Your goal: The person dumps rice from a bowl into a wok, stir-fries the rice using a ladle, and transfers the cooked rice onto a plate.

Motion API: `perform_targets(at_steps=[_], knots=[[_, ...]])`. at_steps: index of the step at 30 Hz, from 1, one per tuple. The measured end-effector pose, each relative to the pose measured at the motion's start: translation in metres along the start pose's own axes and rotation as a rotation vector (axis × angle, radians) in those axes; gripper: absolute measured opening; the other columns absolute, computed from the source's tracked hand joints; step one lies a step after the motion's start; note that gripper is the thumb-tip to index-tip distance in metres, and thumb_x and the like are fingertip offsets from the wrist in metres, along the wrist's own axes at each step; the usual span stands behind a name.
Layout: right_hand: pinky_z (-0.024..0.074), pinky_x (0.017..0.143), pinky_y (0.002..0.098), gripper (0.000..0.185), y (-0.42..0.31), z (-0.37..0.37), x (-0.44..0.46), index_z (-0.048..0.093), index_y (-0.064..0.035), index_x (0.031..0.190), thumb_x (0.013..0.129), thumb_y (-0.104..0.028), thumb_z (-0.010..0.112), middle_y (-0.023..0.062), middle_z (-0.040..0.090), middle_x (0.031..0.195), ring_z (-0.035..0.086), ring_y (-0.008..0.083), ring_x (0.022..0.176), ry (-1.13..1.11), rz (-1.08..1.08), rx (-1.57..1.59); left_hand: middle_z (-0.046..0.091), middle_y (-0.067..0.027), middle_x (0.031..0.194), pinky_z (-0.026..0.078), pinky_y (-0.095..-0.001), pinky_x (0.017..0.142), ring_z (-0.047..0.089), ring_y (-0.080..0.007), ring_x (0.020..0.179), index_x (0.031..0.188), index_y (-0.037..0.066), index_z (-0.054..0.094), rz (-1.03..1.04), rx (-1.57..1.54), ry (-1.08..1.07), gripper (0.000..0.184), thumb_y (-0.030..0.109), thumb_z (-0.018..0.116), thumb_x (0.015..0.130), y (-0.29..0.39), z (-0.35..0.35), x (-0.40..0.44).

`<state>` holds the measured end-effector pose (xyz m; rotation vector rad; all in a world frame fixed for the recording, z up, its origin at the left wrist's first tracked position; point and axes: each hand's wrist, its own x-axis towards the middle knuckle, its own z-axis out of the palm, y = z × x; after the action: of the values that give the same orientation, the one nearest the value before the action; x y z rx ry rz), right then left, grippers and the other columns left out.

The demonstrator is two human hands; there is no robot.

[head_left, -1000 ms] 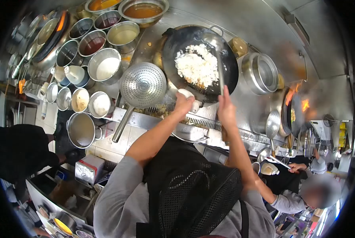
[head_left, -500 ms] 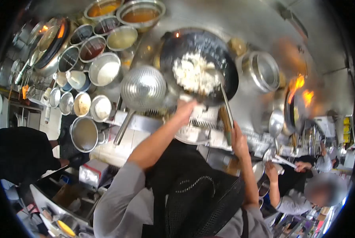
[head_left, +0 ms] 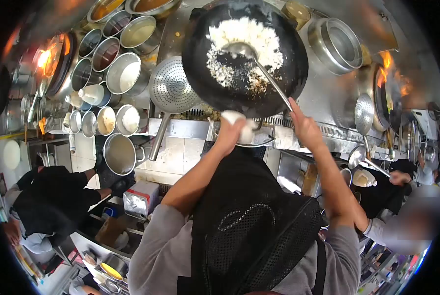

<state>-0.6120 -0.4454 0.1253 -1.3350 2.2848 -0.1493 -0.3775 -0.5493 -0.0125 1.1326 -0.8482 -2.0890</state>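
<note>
A large black wok [head_left: 200, 73] sits on the range in front of me, with loose white rice [head_left: 259, 32] spread in a broken ring inside it. Some darker, browned bits lie at the near side of the rice. My right hand [head_left: 304, 129] is closed round the end of a long-handled metal ladle [head_left: 271, 81], whose bowl rests in the rice near the middle. At the wok's near rim, my left hand [head_left: 229, 133] grips a folded white cloth [head_left: 234, 117]. The cloth and fingers hide whether a wok handle is inside the grip.
Left of the wok lies a perforated strainer [head_left: 172, 84], its handle pointing towards me. Beyond it stand several metal pots of sauces [head_left: 137, 32]. Stacked metal pots [head_left: 335, 45] are at the right. Flames [head_left: 387, 60] burn on both sides. A co-worker's hand [head_left: 401, 178] holds another ladle at right.
The wok now fills more of the view. The ladle has moved from the right side of the rice to its middle, and the heaped rice has spread out. Both hands keep their grips.
</note>
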Motion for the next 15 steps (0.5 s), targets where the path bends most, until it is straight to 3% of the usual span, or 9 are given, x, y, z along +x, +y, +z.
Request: perform_targets(at_steps=[1,3,5,7,8,10,12,13,15], knots=[[0.0555,0.08,0.0565,0.046,0.001,0.009,0.0,0.051,-0.0216,0.157,0.112,-0.032,0.052,0.0331,0.07,0.093,0.069,0.0531,0.087,0.085,0.024,-0.017,0.062,-0.0141,0.122,0.061,-0.0364,0.084,0.068,-0.0224,0.1,0.139,0.002,0.043,-0.019,0.052,-0.004,0.046,0.004,0.062,0.097,-0.02,-0.025,-0.004],[0.0556,0.081,0.0551,0.046,0.01,0.0,-0.031,0.051,-0.0219,0.157,0.112,-0.031,0.053,0.0333,0.071,0.097,0.069,0.0529,0.09,0.06,-0.068,0.083,0.063,-0.0157,0.122,0.062,-0.0417,0.09,0.069,-0.0274,0.108,0.142,0.002,0.041,-0.192,0.063,-0.131,0.049,0.002,0.062,0.097,0.041,-0.023,-0.056],[0.0558,0.083,0.0538,0.047,0.008,-0.017,-0.048,0.051,-0.0221,0.157,0.111,-0.03,0.055,0.0334,0.071,0.1,0.07,0.0526,0.092,0.001,-0.15,0.171,0.065,-0.0144,0.118,0.064,-0.0449,0.083,0.072,-0.0283,0.097,0.135,0.001,0.047,0.04,-0.029,-0.007,0.042,0.004,0.063,0.097,0.034,-0.006,-0.053],[0.0548,0.088,0.0503,0.047,-0.009,-0.043,-0.064,0.051,-0.0208,0.157,0.111,-0.028,0.057,0.0326,0.071,0.11,0.071,0.0496,0.098,-0.172,-0.063,0.305,0.069,-0.0155,0.115,0.063,-0.043,0.085,0.075,-0.0273,0.093,0.129,0.001,0.054,-0.197,-0.197,-0.028,0.036,0.006,0.066,0.095,0.079,0.018,-0.021],[0.0536,0.092,0.0464,0.048,-0.028,-0.063,-0.063,0.051,-0.0181,0.157,0.11,-0.025,0.057,0.0294,0.071,0.12,0.072,0.0447,0.104,-0.244,0.065,0.255,0.07,-0.0151,0.11,0.063,-0.0437,0.082,0.074,-0.0274,0.086,0.125,0.001,0.056,-0.178,-0.21,-0.068,0.032,0.009,0.066,0.096,0.084,0.023,0.014],[0.0537,0.093,0.0457,0.049,-0.02,-0.082,-0.072,0.051,-0.0181,0.157,0.11,-0.025,0.058,0.0282,0.071,0.121,0.073,0.043,0.105,-0.273,0.035,0.259,0.07,-0.0149,0.108,0.062,-0.0446,0.077,0.074,-0.025,0.087,0.121,0.0,0.058,-0.119,-0.235,-0.119,0.029,0.015,0.067,0.098,0.069,0.024,0.033],[0.0543,0.092,0.0456,0.051,-0.012,-0.123,-0.074,0.05,-0.0186,0.158,0.108,-0.026,0.06,0.0255,0.074,0.119,0.074,0.0395,0.106,-0.427,0.039,0.16,0.069,-0.0101,0.099,0.062,-0.0403,0.079,0.072,-0.0239,0.088,0.114,0.001,0.059,-0.12,-0.2,0.054,0.019,0.006,0.067,0.097,0.081,0.03,-0.038],[0.0544,0.089,0.048,0.051,0.013,-0.121,-0.088,0.051,-0.0192,0.158,0.108,-0.026,0.061,0.0263,0.074,0.11,0.075,0.039,0.102,-0.312,-0.207,0.164,0.069,-0.0102,0.099,0.062,-0.0403,0.079,0.072,-0.0242,0.089,0.115,0.001,0.059,-0.102,-0.196,0.05,0.02,0.006,0.066,0.097,0.082,0.031,-0.037],[0.0552,0.087,0.05,0.051,0.001,-0.133,-0.097,0.051,-0.0209,0.158,0.108,-0.026,0.061,0.0276,0.073,0.107,0.074,0.0432,0.098,-0.348,-0.128,0.09,0.069,-0.0105,0.1,0.063,-0.0403,0.079,0.073,-0.0249,0.087,0.117,0.001,0.058,-0.108,-0.164,0.055,0.021,0.006,0.066,0.097,0.085,0.034,-0.036]])
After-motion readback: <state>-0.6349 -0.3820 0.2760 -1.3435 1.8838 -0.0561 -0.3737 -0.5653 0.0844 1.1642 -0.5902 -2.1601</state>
